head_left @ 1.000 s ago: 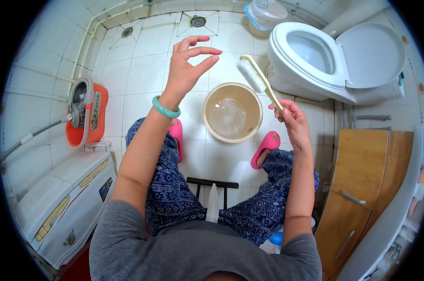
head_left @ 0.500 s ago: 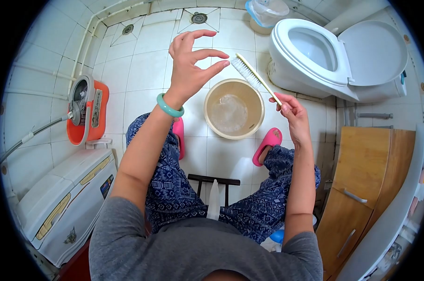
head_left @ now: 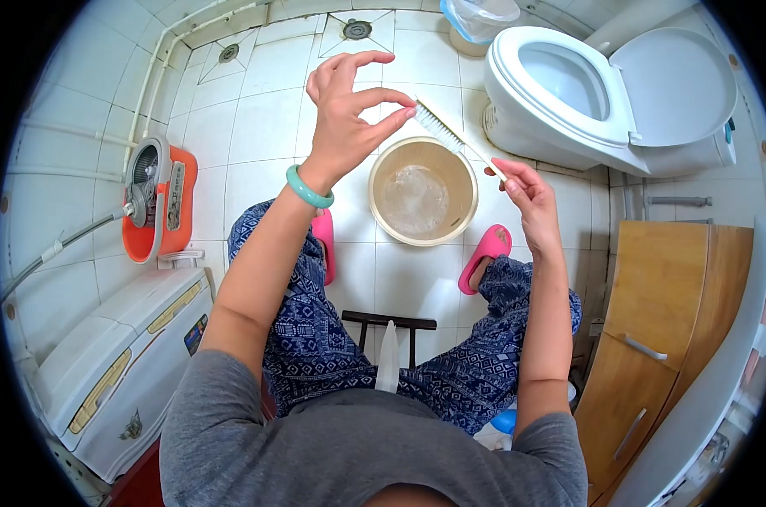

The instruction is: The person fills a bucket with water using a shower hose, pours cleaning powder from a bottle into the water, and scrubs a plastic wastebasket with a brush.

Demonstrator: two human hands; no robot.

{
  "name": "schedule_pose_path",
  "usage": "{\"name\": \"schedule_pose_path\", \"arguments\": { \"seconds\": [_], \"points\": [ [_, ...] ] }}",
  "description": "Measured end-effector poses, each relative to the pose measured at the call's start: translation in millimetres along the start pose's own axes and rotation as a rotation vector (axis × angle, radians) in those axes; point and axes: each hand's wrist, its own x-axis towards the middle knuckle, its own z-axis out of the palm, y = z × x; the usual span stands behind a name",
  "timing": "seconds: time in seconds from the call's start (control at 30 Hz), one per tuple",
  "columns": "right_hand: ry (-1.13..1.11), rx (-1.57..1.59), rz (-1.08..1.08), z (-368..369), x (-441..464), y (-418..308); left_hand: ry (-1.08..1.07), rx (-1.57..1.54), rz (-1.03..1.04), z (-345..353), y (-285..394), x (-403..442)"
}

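Note:
A brush with white bristles (head_left: 439, 127) is stretched between my two hands above the bucket, its bristles facing down and to the left. The thumb and index finger of my left hand (head_left: 347, 114) pinch the tip of its head, while the other fingers are spread. My right hand (head_left: 531, 203) grips the end of the thin handle between thumb and fingers. Below the brush stands a beige bucket (head_left: 379, 211) with cloudy, slightly foamy water at its bottom.
A toilet (head_left: 560, 93) with its lid raised stands at the right, beside a lined bin (head_left: 476, 29). Wooden drawers (head_left: 645, 296) are at the lower right. An orange mop bucket (head_left: 180, 228) and a white cabinet (head_left: 129, 338) stand at the left. Pink slippers (head_left: 487, 253) flank the bucket.
The brush has turned and moved left, so its head now meets my left fingertips. My left hand has moved slightly up and right, and its thumb and index finger have closed on the tip.

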Motion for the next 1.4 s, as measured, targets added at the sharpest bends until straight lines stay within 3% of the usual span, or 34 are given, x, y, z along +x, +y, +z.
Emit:
{"name": "schedule_pose_path", "arguments": {
  "seconds": [0.73, 1.4],
  "points": [
    [-0.021, -0.048, 0.028, 3.8, -1.4, -3.6, -0.141, 0.174, 0.105, 8.8, -3.5, -3.9],
    [-0.024, -0.045, 0.007, 4.4, 0.0, 0.4, -0.089, 0.168, 0.138, 4.5, -5.4, -3.8]
  ]
}}
